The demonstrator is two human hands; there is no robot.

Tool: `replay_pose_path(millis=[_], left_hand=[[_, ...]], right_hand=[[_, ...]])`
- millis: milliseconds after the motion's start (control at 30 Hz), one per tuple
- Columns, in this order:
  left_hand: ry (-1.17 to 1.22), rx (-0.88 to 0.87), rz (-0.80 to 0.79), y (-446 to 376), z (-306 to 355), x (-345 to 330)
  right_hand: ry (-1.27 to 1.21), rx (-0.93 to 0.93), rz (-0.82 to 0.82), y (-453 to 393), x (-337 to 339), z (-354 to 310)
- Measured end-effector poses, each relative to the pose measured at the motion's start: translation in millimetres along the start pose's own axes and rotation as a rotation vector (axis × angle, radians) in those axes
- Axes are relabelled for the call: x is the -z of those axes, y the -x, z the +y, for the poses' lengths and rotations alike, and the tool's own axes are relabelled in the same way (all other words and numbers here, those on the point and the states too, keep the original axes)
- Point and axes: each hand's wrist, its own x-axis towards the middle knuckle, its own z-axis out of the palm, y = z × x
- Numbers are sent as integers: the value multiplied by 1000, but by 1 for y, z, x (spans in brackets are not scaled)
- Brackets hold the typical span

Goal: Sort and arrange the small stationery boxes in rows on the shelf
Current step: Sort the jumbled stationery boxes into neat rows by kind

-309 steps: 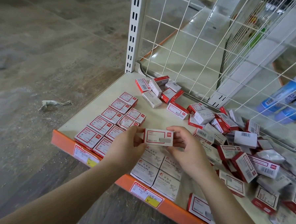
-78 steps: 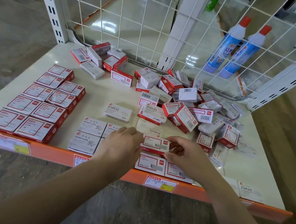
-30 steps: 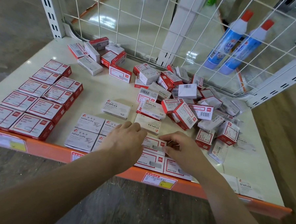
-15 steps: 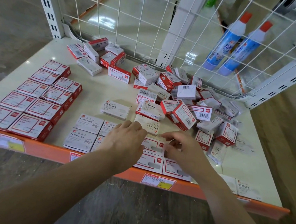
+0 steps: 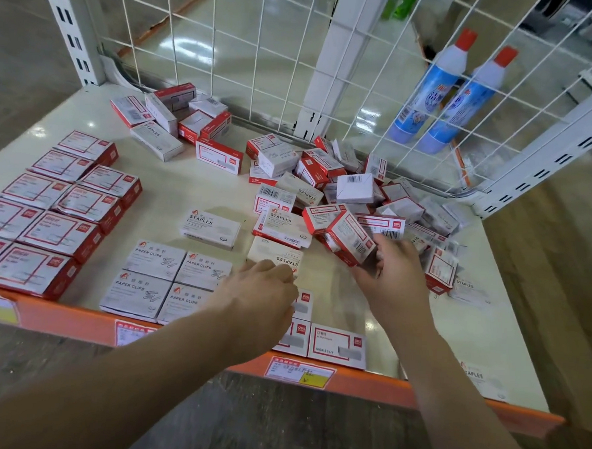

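Small stationery boxes cover the shelf (image 5: 402, 319). Red-and-white boxes (image 5: 57, 236) lie in two rows at the left, and grey paper clip boxes (image 5: 154, 275) form a block at the front. Further right along the front edge lies a short row of red-and-white boxes (image 5: 336, 343). My left hand (image 5: 259, 301) lies with bent fingers over a box (image 5: 305, 302) behind that row; its fingertips are hidden. My right hand (image 5: 393, 274) reaches into the loose pile (image 5: 354, 189), fingers and thumb closing on a tilted red box (image 5: 350, 239).
A white wire grid (image 5: 262, 61) backs the shelf, with two blue bottles (image 5: 449, 91) behind it. Loose grey staples boxes (image 5: 210, 226) lie mid-shelf and another heap (image 5: 170, 118) sits at the back left. An orange lip (image 5: 382, 386) with price tags edges the front.
My right hand left the box at the front rows and moved up and right to the pile, onto the tilted red box. My left hand stayed over the placed box.
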Motion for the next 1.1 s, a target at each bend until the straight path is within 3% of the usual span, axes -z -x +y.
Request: replay_pose_path(millis=[267,533,633,833,1100], left_hand=[[87,32,32,0,1,-1],[42,102,192,0,-11,0],[23,109,211,1,-12,0],[203,150,333,6,-10,1],[190,-6,340,13,-22,1]], right_hand=[[124,-36,-11,-15,-9,5],[-70,17,31,-1,-2,0],[-173,41,-35,12,6,-9],[-193,113,-187,29,11,-22],[-328,55,-364,32,9,-23]])
